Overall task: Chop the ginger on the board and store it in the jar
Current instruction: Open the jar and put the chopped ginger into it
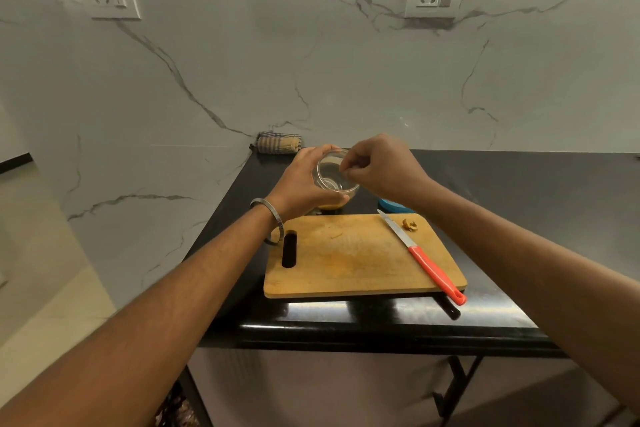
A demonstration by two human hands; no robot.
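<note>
Left hand (304,180): wrapped round the jar (335,173), holding it raised and tilted above the far edge of the board (360,256), mouth turned toward the camera.
Right hand (381,166): fingertips bunched together at the jar's rim, apparently pinching or releasing something small (too small to tell whether any ginger lies between them).
Jar: clear glass; a yellowish mass shows at its lower end, probably chopped ginger already inside.
Ginger (410,224): one small knobbly piece lies on the far right corner of the board, just beside the knife's blade; a few flecks dot the board's middle.
Knife (420,255): lies diagonally across the board's right side, red handle overhanging the near edge, untouched by either hand.
Lid (394,205): a blue object on the worktop (519,204) behind the board, partly hidden by the right forearm (likely the jar's lid).
Cloth (278,142): folded against the wall at the worktop's far corner.
Step in hand: transferring chopped ginger into the jar; this appears nearly finished, the board being almost bare.
Doing it well: keep the jar's mouth tilted only slightly so nothing already inside slides out; let the fingertips part well within the rim, not above it; hold the jar over the board so that stray bits land where they can be gathered.
Remaining, by judgement: the corner piece (perhaps a discarded end) and closing the jar.
</note>
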